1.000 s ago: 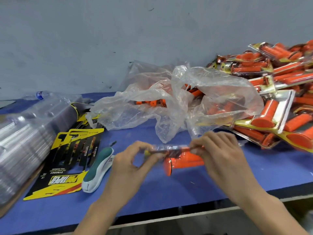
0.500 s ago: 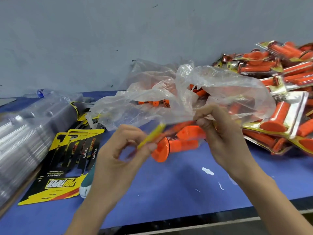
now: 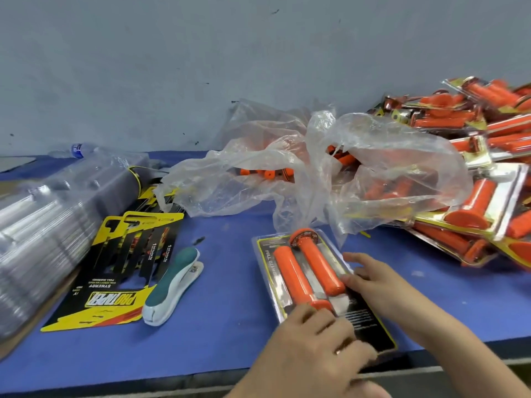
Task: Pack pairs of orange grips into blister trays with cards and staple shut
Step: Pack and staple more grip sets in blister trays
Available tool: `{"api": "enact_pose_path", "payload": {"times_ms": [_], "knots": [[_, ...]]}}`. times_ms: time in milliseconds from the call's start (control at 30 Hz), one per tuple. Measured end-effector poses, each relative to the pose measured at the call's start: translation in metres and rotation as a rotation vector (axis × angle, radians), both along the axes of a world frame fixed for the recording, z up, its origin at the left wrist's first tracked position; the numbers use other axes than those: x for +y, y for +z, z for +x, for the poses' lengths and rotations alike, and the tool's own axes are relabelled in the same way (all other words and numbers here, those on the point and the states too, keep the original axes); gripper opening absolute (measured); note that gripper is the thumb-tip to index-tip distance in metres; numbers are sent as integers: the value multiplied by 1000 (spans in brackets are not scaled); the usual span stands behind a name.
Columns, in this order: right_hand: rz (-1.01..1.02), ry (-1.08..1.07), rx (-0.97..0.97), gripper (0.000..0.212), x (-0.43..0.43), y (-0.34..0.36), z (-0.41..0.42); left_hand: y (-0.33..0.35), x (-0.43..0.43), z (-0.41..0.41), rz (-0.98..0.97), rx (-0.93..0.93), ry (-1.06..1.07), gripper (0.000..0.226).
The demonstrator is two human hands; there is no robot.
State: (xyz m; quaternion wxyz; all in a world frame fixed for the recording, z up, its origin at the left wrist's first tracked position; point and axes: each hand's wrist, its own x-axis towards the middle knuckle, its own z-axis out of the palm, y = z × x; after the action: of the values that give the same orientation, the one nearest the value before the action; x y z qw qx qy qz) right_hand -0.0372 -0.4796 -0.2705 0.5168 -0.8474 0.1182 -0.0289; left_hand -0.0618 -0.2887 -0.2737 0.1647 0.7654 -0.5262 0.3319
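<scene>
The left hand (image 3: 316,349) lies flat and relaxed on the near end of the blister tray (image 3: 261,249), fingers spread over the flanged end of the left orange grip (image 3: 290,275). It presses down and grasps nothing. The right hand (image 3: 376,282) is likewise released. Its straight fingers (image 3: 352,258) rest on the tray's right side, and one fingertip touches the near end of the right orange grip (image 3: 320,264).

Both grips lie side by side in the tray, lengthwise away from the person, the right one's flange at the far end. A black printed card (image 3: 369,321) with a yellow border backs them. The tray sits at the desk's (image 3: 224,334) front edge, right of centre, its near corner just over that edge.

Left of it lies a green and white stapler (image 3: 172,285), resting against a stack of black and yellow cards (image 3: 115,271). A blurred stack of clear empty trays (image 3: 43,225) fills the left edge, with a water bottle (image 3: 79,149) behind it at the back edge. A crumpled clear plastic bag (image 3: 287,173) holding loose orange grips sits toward the back, centre. Finished packs (image 3: 474,196) are heaped at the right edge.
</scene>
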Motion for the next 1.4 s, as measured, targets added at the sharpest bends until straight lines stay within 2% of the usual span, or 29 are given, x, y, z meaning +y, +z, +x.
{"api": "enact_pose_path", "payload": {"times_ms": [100,167,200,233,367,500,600,667,733,800,867,967,1133,1267,1400], "knots": [[-125,2,26,33,-13,2,6,16,26,18,-122,269,-70,37],[-207,14,31,32,-24,5,12,21,50,37,-184,459,-8,31],[-228,45,36,31,-27,8,13,21,59,46,-166,487,51,26],[-232,83,45,31,-30,9,14,18,65,55,-106,462,121,24],[-246,207,22,38,-34,14,21,3,69,78,179,339,278,47],[-411,266,-4,41,-24,20,23,-1,66,82,130,214,261,41],[-691,158,-3,38,-15,33,18,-5,62,80,67,86,266,32],[-848,68,-191,33,7,41,7,-9,57,78,42,13,291,22],[-927,95,-446,31,41,40,-10,-11,52,76,24,-30,314,9],[-1042,165,-551,27,68,24,-24,-13,49,75,17,-19,331,8],[-1124,170,-524,35,77,5,-27,-16,49,74,18,8,319,8],[-1160,92,-545,30,73,-5,-23,-19,54,74,-22,77,281,11],[-1195,66,-761,14,65,-17,-22,-19,66,77,-45,87,274,15],[-1255,-1,-850,23,52,-18,-26,-18,73,78,-52,75,286,13],[-1294,-23,-834,27,28,-21,-36,-16,87,86,-86,121,293,18]]}}
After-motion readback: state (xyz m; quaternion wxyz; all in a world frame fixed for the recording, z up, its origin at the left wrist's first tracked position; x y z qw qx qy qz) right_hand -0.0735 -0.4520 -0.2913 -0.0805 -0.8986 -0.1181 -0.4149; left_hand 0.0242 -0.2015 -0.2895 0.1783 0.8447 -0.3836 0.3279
